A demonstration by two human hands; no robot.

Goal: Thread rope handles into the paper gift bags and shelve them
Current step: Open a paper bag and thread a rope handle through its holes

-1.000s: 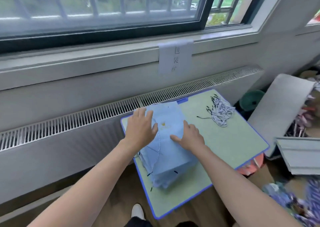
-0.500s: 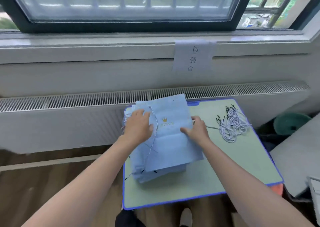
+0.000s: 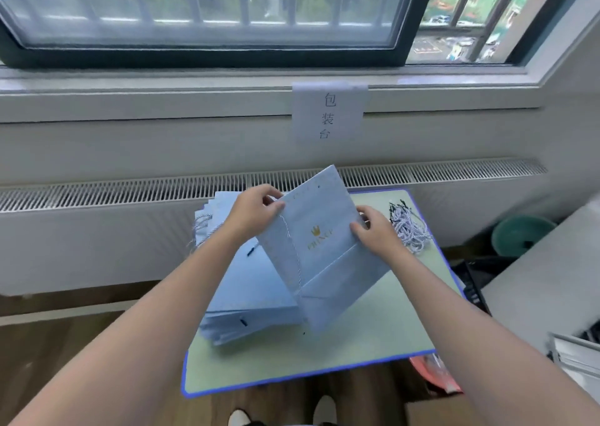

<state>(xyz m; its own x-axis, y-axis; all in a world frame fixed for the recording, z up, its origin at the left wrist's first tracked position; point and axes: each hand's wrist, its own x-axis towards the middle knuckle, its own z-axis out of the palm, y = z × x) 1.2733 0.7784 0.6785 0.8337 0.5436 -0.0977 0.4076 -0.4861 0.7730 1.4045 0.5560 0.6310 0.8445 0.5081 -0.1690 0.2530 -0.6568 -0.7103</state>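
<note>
We've just lifted the top gift bag [image 3: 319, 247] off the stack [image 3: 246, 296] on the counter [image 3: 357, 354], left hand [image 3: 256, 209] and right hand [image 3: 373, 231] both pinching its edges, one rope handle [image 3: 290, 247] threaded, spare ropes [image 3: 407, 227] beside.

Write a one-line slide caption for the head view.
Both hands, left hand and right hand, lift a blue paper gift bag off the stack, loose rope handles waiting alongside.

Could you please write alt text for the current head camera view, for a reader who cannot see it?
Two bare hands, left hand and right hand, lift a pale blue paper gift bag off a stack of bags on a small green table. Loose rope handles lie at right.
</note>
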